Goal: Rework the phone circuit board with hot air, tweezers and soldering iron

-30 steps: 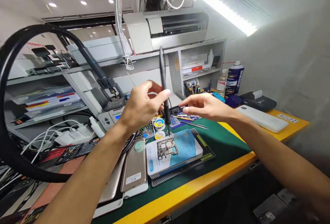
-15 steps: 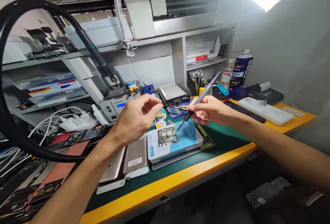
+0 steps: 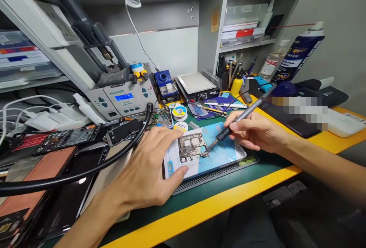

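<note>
A phone circuit board (image 3: pixel 188 148) lies on a blue-and-white flat box (image 3: pixel 219 156). My right hand (image 3: pixel 256 130) is closed round the black ribbed grip of a soldering iron (image 3: pixel 246 111), pen-like and tilted. Its tip comes down at the board's lower right part; whether it touches the metal I cannot tell. My left hand (image 3: pixel 150 166) lies over the box's left end, thumb and fingers apart on either side of the board's left edge. Under the box is a perforated plate (image 3: pixel 197 185), resting on the green mat (image 3: pixel 271 161).
Behind stand a soldering station (image 3: pixel 122 97), solder spools (image 3: pixel 180 112) and a hot plate (image 3: pixel 197 88). A thick black hose (image 3: pixel 114 160) arches past my left forearm over phone parts. At right lie a black phone (image 3: pixel 288 118), a bottle (image 3: pixel 274 61) and a spray can (image 3: pixel 300 53).
The view has tipped down and come closer. My left hand has dropped from the air onto the box's left end. The iron's tip has moved down to the board's lower right.
</note>
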Demonstrator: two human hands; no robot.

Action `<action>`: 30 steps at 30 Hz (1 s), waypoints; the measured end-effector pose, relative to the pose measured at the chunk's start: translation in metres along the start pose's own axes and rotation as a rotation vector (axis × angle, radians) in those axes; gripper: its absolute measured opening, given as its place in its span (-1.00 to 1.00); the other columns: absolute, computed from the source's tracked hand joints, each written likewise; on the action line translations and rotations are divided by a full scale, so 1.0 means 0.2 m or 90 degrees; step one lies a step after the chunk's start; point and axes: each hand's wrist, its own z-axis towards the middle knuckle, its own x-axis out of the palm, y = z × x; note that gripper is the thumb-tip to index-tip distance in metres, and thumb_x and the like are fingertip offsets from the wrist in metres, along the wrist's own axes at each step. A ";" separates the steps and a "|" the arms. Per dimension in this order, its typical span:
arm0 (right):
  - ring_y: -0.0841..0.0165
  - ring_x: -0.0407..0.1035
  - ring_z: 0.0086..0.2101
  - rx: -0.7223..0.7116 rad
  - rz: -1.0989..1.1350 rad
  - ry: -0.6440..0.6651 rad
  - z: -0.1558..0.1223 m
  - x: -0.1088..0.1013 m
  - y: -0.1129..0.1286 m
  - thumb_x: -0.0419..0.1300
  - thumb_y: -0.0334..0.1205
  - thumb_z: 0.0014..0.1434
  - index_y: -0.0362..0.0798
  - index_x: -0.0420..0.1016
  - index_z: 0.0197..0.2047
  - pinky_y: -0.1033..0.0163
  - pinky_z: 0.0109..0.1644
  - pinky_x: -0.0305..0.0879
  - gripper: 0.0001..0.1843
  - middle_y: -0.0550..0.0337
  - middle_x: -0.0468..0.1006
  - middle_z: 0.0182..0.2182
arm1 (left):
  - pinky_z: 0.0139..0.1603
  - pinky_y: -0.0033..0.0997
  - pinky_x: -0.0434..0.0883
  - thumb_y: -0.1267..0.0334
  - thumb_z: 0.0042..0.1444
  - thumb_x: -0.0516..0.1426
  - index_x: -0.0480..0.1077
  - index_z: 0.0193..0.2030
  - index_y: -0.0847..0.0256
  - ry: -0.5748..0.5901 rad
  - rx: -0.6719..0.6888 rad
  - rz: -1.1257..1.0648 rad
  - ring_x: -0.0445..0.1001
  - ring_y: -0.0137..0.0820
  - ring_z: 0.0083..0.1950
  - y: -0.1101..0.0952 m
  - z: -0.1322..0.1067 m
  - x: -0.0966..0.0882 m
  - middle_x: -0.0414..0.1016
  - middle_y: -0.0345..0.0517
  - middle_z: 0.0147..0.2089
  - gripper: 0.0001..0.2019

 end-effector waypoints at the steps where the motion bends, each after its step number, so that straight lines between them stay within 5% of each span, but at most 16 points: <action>1: 0.50 0.32 -0.78 0.010 0.006 -0.005 0.00 0.01 0.01 0.63 -0.15 0.02 -0.09 0.66 -0.29 0.49 -0.80 0.08 -0.70 0.16 0.71 -0.52 | 0.40 0.14 0.44 0.13 0.31 0.25 0.25 0.43 0.07 -0.003 -0.001 0.003 0.42 -0.06 0.37 0.00 0.00 0.00 0.46 0.07 0.34 -0.41; 15: 0.46 0.30 -0.80 0.064 0.010 -0.082 -0.03 0.02 0.00 0.60 -0.18 -0.02 -0.08 0.73 -0.35 0.50 -0.83 0.08 -0.78 0.06 0.71 -0.56 | 0.45 -0.26 0.19 0.26 0.38 0.19 0.25 0.44 0.13 -0.035 0.016 -0.001 0.31 -0.30 0.34 0.01 -0.02 0.04 0.40 -0.09 0.27 -0.48; 22: 0.52 0.24 -0.83 0.092 -0.027 -0.112 -0.04 0.02 0.01 0.62 -0.17 -0.09 -0.04 0.77 -0.40 0.54 -0.80 0.02 -0.80 0.01 0.70 -0.58 | 0.44 -0.24 0.21 0.32 0.38 0.19 0.31 0.39 0.25 -0.075 0.029 0.028 0.35 -0.27 0.31 -0.01 -0.03 0.05 0.39 0.01 0.24 -0.53; 30: 0.51 0.24 -0.82 0.074 -0.050 -0.106 -0.04 0.00 -0.01 0.67 -0.16 -0.10 0.04 0.80 -0.39 0.52 -0.80 0.05 -0.79 0.22 0.54 -0.62 | 0.41 -0.22 0.22 0.34 0.35 0.21 0.34 0.37 0.27 -0.088 0.032 0.032 0.35 -0.24 0.30 -0.01 -0.03 0.06 0.41 0.01 0.24 -0.53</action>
